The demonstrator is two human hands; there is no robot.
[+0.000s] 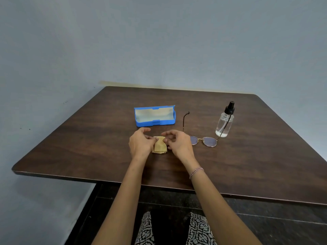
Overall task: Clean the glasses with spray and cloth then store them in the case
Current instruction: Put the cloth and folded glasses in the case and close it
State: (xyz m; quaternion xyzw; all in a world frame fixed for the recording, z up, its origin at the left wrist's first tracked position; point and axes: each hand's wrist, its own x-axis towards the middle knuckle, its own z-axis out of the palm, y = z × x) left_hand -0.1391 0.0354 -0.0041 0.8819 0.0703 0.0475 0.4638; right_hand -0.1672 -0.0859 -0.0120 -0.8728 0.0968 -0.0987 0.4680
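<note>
The thin gold-rimmed metal glasses (205, 140) lie on the table just to the right of the right hand, which hides part of the nearer lens. Their arms are unfolded and point away from the person, a pose that probably leaves both lenses easy to reach for spraying and wiping. Just beside them, in front of the person, the small tan folded cloth (160, 146) with a zigzag-cut lower edge is held between both hands. The left hand (140, 145) pinches its upper left edge with thumb and curled fingers, and the right hand (178, 141) pinches its upper right edge the same way, so both grips are narrow and closed on fabric. This looks like opening or refolding the cloth to get a clean face ready, with the lower edge resting on or very near the wood. Beyond the glasses on the right stands the clear plastic spray bottle (224, 123) with a black pump top, upright and capless, holding clear liquid. A thin dark line crosses it, and I cannot tell whether that is its dip tube or the far arm of the glasses. Beyond the hands sits the blue rectangular hard case (154, 116), lid swung back, its pale lining bare and nothing inside, seemingly left open to receive the glasses last. Everything rests on the dark brown wood-grain table (88, 138).
</note>
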